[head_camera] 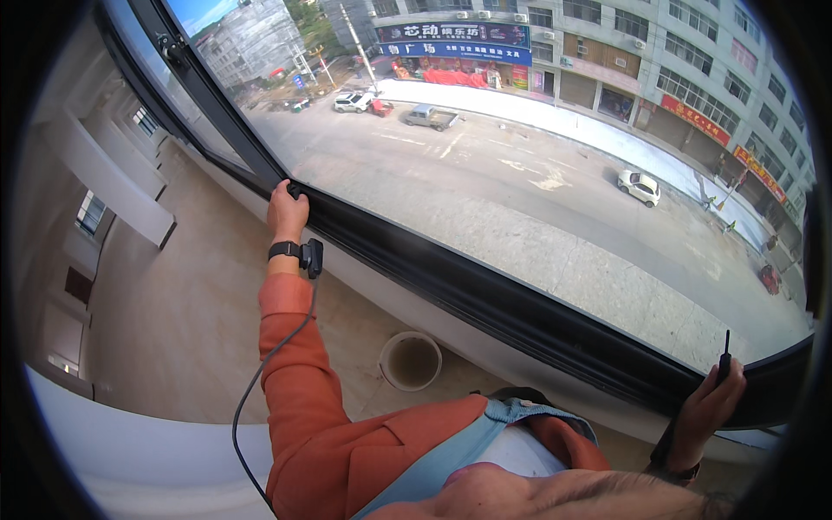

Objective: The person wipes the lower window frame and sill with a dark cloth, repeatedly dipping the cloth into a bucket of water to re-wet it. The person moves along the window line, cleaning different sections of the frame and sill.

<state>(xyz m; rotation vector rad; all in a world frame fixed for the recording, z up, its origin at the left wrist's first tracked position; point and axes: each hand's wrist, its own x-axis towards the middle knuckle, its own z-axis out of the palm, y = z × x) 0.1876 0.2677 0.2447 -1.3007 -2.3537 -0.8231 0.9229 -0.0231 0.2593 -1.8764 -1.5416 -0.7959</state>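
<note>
At the lower corner of the large black window frame (pixel 448 266), my left hand (pixel 288 211) is closed around a small black piece (pixel 294 191). Whether that piece belongs to the frame or is loose, I cannot tell. A black strap with a small device (pixel 312 258) and a grey cable is on my left wrist. My right hand (pixel 714 398), far to the right beside the lower frame, grips a slim black tool (pixel 725 364), whose thin shaft points up. Its exact kind is unclear. Part of my right wrist is hidden.
A whitish bucket (pixel 383 374) of cloudy liquid stands on the tan floor (pixel 195 292) below the sill. To the left, a dark mullion (pixel 221 104) divides the window. Pillars (pixel 123 188) line the room. Outside, far below, run a street and parked vehicles.
</note>
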